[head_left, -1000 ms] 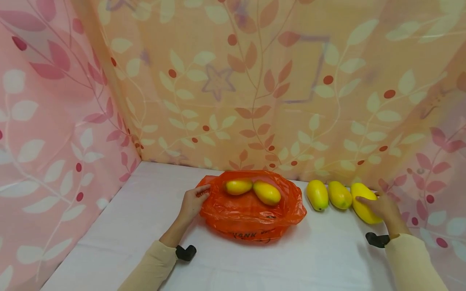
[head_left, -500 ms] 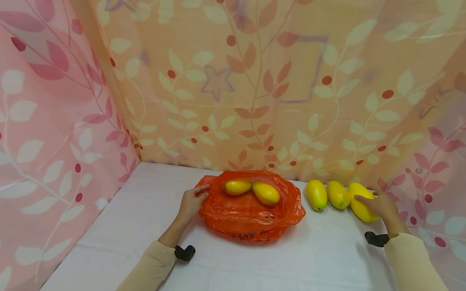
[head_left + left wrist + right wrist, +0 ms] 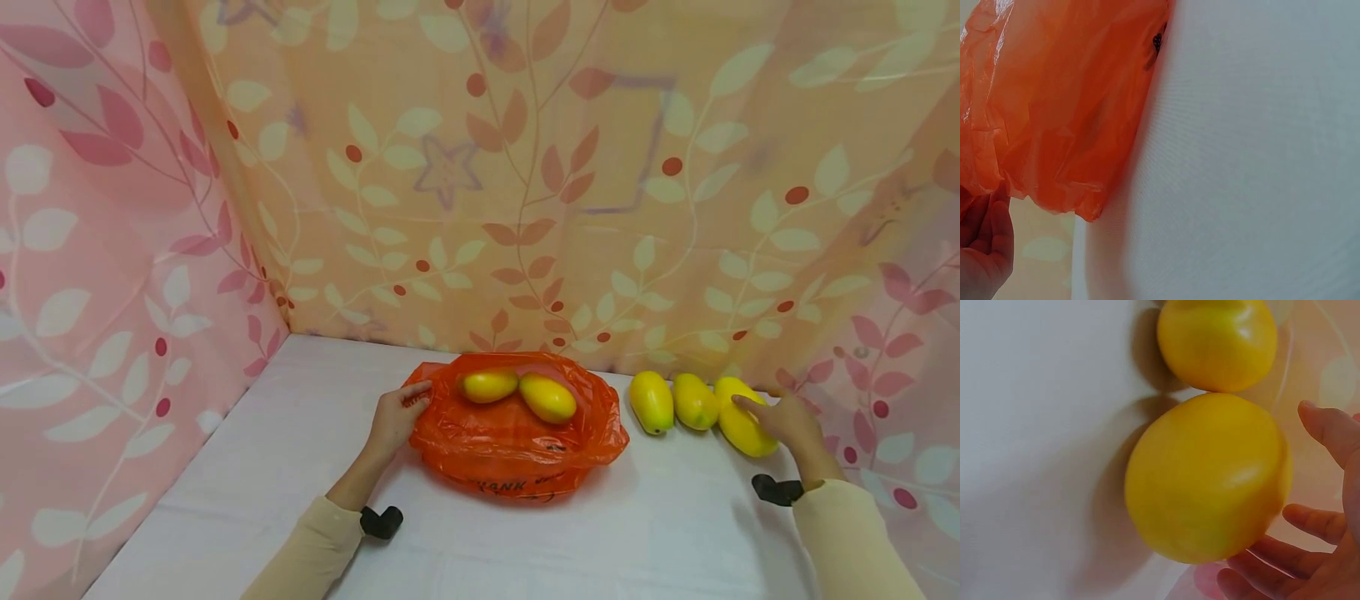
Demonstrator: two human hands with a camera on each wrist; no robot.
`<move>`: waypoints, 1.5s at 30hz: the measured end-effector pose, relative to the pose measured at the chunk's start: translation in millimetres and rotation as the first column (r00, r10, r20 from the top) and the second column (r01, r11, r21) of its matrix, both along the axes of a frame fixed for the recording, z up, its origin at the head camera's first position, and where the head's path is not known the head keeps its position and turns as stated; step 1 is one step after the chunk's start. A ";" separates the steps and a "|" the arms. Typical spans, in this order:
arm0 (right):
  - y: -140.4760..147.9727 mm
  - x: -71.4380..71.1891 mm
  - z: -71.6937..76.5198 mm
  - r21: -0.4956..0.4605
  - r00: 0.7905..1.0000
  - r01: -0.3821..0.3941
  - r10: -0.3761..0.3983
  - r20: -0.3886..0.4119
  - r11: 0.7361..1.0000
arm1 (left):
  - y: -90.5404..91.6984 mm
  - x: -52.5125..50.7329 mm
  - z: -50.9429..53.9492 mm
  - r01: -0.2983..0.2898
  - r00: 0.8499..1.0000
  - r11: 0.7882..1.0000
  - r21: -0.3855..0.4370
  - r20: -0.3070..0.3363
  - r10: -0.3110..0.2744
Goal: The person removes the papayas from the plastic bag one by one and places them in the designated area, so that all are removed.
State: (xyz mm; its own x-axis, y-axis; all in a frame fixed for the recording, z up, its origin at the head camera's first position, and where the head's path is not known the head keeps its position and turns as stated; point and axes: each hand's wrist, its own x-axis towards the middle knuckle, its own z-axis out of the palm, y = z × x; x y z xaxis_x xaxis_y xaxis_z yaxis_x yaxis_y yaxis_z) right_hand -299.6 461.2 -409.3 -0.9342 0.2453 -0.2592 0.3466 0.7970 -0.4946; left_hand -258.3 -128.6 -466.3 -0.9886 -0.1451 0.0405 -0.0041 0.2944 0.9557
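Head view: the left rim of a crinkled orange-red thin plastic bag point(image 3: 480, 442) is pinched between thumb and fingers by the left hand point(image 3: 393, 423). The right hand point(image 3: 791, 425) is placed at the outer end of a plump, smooth yellow oval fruit point(image 3: 748, 427); in the right wrist view its fingers are seen spread and its thumb held apart from the skin, though whether the fruit is touched by the fingertips cannot be told. Beside that fruit, a shorter yellow oval fruit point(image 3: 696, 403) and a yellow-green oval fruit point(image 3: 652, 403) are lined up along the far edge of the white-covered table point(image 3: 600, 550), towards its far right corner. The bag is set near the middle of the far edge, and two more yellow oval fruits point(image 3: 548, 398) are held in it. Both forearms are covered by beige sleeves point(image 3: 315, 542). The table is backed by a leaf-patterned peach cloth point(image 3: 525, 200) and flanked on its left edge by a pink one point(image 3: 90, 250).
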 end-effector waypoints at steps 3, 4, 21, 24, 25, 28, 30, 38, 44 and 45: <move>-0.8 -0.6 4.6 -0.022 1.000 0.015 -0.016 -0.023 1.000 | 0.0 -0.1 -0.9 -0.002 1.000 1.000 -0.009 -0.003 0.002; -1.7 -0.7 6.5 -0.029 0.999 0.017 -0.018 -0.034 0.999 | 0.0 0.0 -1.3 -0.001 1.000 1.000 -0.014 -0.007 0.001; -58.4 -0.5 43.9 0.031 0.926 -0.141 0.143 -0.350 0.990 | 1.0 0.3 0.9 0.000 1.000 1.000 0.001 0.004 0.000; -70.1 -1.4 50.1 0.042 0.915 -0.163 0.167 -0.367 0.986 | 1.0 0.5 1.8 0.002 1.000 1.000 0.006 0.000 -0.002; -74.0 -1.4 52.3 0.042 0.914 -0.170 0.173 -0.366 0.985 | 1.1 0.5 2.0 0.003 1.000 1.000 0.006 -0.001 -0.003; -84.4 -0.5 58.6 0.050 0.910 -0.197 0.201 -0.363 0.979 | 1.1 1.1 2.8 0.004 1.000 1.000 0.012 0.006 -0.004; -91.2 0.5 62.2 0.056 0.903 -0.213 0.218 -0.371 0.975 | 1.1 1.5 3.2 0.005 1.000 1.000 0.013 0.010 -0.005; -115.8 6.4 73.8 0.092 0.871 -0.241 0.257 -0.419 0.966 | 1.8 1.3 3.4 0.007 1.000 1.000 0.016 -0.003 -0.007; -130.5 10.5 79.4 0.095 0.868 -0.265 0.280 -0.410 0.960 | 1.8 0.4 2.9 0.004 1.000 1.000 0.006 0.006 -0.004; -132.8 11.0 79.9 0.087 0.868 -0.271 0.283 -0.407 0.959 | 1.9 0.5 2.8 0.005 1.000 1.000 0.003 0.006 -0.005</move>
